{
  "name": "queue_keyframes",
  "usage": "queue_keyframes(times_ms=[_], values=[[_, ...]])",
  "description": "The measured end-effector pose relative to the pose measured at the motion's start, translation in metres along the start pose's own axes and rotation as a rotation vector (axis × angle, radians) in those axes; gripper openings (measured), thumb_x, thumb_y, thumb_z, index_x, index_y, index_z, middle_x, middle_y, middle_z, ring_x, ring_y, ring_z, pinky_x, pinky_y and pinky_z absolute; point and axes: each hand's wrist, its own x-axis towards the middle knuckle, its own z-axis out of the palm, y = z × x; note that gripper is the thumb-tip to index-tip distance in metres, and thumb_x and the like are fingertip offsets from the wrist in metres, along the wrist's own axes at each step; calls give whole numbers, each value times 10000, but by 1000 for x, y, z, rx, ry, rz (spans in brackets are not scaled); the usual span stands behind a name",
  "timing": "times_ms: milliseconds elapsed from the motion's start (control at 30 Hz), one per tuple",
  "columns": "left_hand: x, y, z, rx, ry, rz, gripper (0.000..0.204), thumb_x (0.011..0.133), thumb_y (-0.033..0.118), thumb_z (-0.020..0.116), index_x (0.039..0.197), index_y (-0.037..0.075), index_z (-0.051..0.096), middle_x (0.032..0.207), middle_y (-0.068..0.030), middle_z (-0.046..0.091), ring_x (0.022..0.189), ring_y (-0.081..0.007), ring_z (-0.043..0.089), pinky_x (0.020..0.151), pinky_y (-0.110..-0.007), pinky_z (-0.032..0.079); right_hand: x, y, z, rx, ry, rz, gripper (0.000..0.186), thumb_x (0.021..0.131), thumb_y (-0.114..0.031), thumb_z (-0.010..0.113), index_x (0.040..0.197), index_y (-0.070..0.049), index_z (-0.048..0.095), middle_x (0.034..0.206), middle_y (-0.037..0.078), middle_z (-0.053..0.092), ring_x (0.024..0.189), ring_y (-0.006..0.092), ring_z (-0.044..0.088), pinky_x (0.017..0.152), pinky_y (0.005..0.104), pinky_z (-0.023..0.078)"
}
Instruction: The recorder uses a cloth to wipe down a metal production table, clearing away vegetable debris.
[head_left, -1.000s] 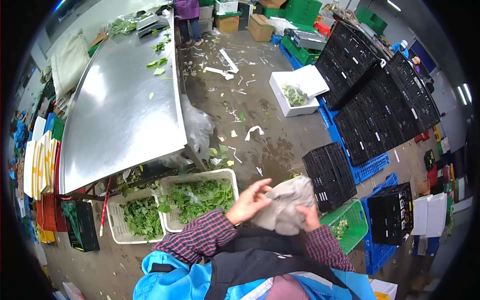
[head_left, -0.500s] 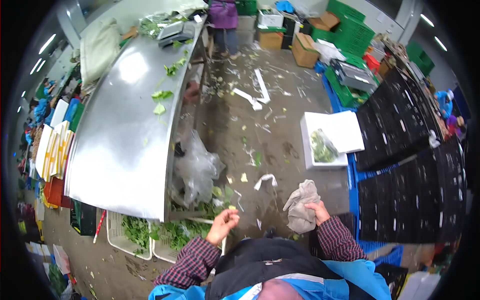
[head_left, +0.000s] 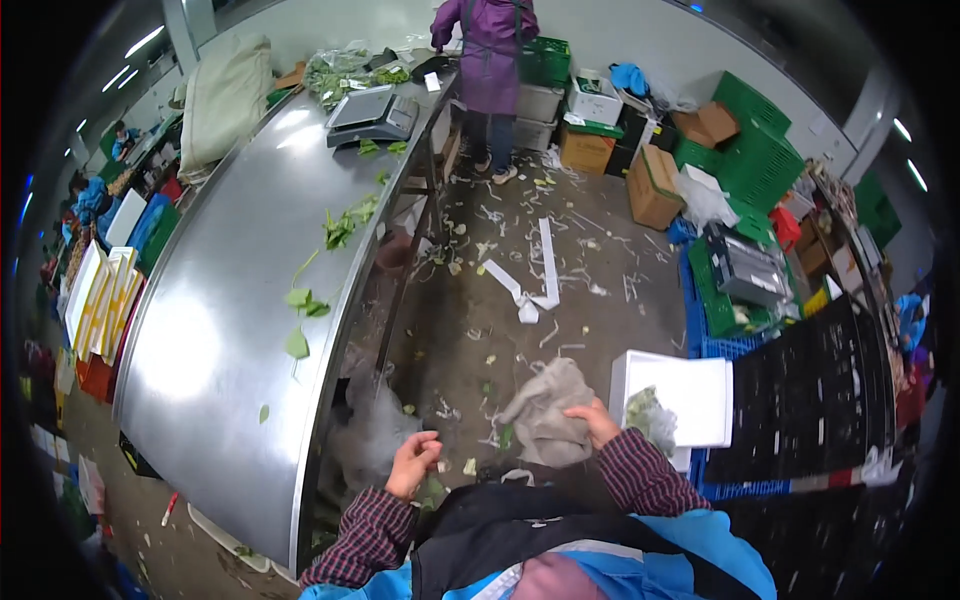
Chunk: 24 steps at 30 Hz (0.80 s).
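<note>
My right hand (head_left: pixel 596 424) grips a crumpled beige-grey cloth (head_left: pixel 552 412) by its right side; the cloth hangs spread out over the floor in front of me. My left hand (head_left: pixel 414 466) is beside the right edge of the steel table (head_left: pixel 215 330), its fingers curled in and nothing visible in them. On the tabletop lie loose green leaves and stems (head_left: pixel 350 222). A scale (head_left: pixel 373 116) sits at the far end. To the right of the cloth, a white foam box (head_left: pixel 622 375) holds a bag of greens (head_left: pixel 650 418), its white lid (head_left: pixel 690 395) lying askew over it.
A person in a purple coat (head_left: pixel 490 60) stands beyond the table. Scraps and white strips (head_left: pixel 548 265) litter the floor (head_left: pixel 460 350). Stacked black crates (head_left: pixel 800 395) and green crates (head_left: pixel 760 150) line the right. Clear plastic (head_left: pixel 375 425) hangs below the table edge.
My right hand has moved forward and left with the cloth, which is now more spread out. My left hand has shifted slightly left. The view has tilted up, showing more of the far end.
</note>
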Motion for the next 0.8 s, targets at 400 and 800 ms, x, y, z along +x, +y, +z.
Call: queue_keyframes(times_ms=[400, 800], values=[[299, 174, 81, -49, -72, 102, 281, 866, 37, 587, 1141, 5, 538, 889, -3, 589, 762, -66, 527, 679, -211, 438, 292, -177, -113, -8, 56, 1, 494, 713, 18, 568, 1203, 28, 509, 1072, 115, 627, 954, 228, 627, 862, 360, 511], [505, 325, 17, -146, 188, 232, 294, 861, -3, 564, 1154, 2, 539, 939, -6, 593, 808, -65, 533, 711, -194, 433, 709, -398, 102, -484, -549, -293, 648, 638, -33, 642, 1254, -23, 440, 1100, 73, 582, 993, 168, 567, 896, 301, 445]])
